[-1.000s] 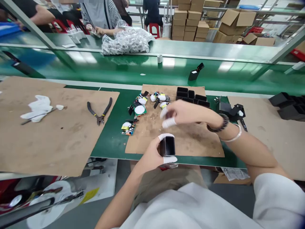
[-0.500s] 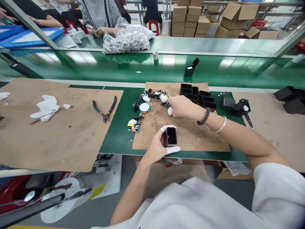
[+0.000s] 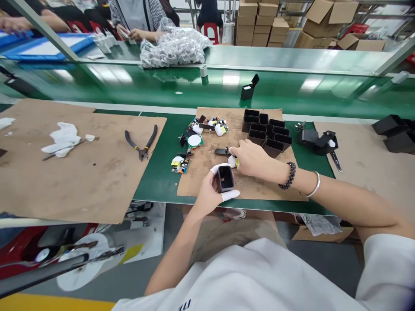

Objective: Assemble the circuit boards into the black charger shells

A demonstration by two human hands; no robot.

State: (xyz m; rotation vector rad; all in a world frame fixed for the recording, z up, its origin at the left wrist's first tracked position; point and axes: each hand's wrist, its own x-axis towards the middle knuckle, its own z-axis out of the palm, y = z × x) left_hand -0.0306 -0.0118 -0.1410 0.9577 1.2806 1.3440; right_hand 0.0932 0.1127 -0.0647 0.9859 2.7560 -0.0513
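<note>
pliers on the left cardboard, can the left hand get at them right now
Probably yes for reach: the pliers lie in the open, with only bare cardboard and green mat between them and the left hand. But that hand grips a black housing, so it is not free to grasp.

My left hand [image 3: 207,196] sits close before me, thumb and fingers [image 3: 231,195] capped in white cots and curled in a firm grip. My right hand [image 3: 251,157] reaches just beyond it, knuckles up, fingers pinched downward, forearm bare.
</note>
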